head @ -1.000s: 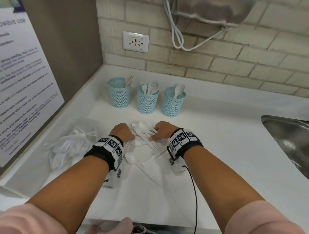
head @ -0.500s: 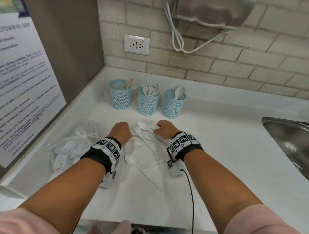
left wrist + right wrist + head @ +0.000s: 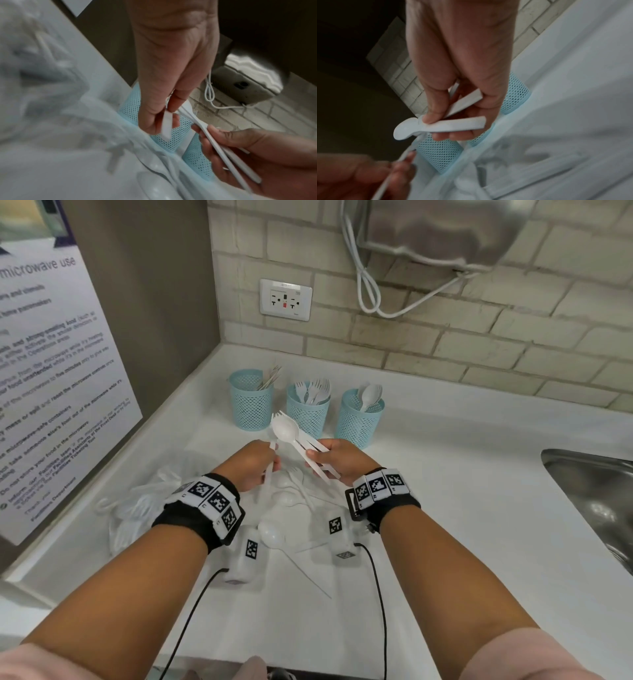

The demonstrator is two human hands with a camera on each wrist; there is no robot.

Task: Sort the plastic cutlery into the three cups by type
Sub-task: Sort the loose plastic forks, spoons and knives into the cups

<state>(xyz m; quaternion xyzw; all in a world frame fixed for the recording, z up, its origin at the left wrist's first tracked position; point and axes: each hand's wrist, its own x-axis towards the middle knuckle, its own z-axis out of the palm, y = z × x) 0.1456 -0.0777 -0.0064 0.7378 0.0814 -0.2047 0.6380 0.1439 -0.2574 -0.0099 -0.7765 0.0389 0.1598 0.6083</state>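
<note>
Three blue mesh cups stand in a row at the back: the left cup [image 3: 251, 402] holds thin handles, the middle cup [image 3: 308, 414] forks, the right cup [image 3: 359, 421] spoons. My right hand [image 3: 315, 457] grips a bundle of white plastic cutlery [image 3: 310, 451] by the handles, raised in front of the cups. A spoon bowl [image 3: 283, 430] leads the bundle. The right wrist view shows that spoon [image 3: 406, 130] under the thumb. My left hand [image 3: 270, 462] pinches the handle of one white utensil [image 3: 166, 126] next to the bundle. Its head is hard to tell apart. Loose spoons [image 3: 272, 534] lie on the counter below.
A crumpled clear plastic bag [image 3: 137, 508] lies on the counter at the left, by the wall with a poster. A steel sink [image 3: 589, 501] is set in at the right. A wall socket [image 3: 286, 299] and a hanging white cable [image 3: 368, 285] are above the cups.
Both hands have risen from the pile on the counter. The right one now carries a bundle of cutlery, the left one a single piece, both nearer the cups.
</note>
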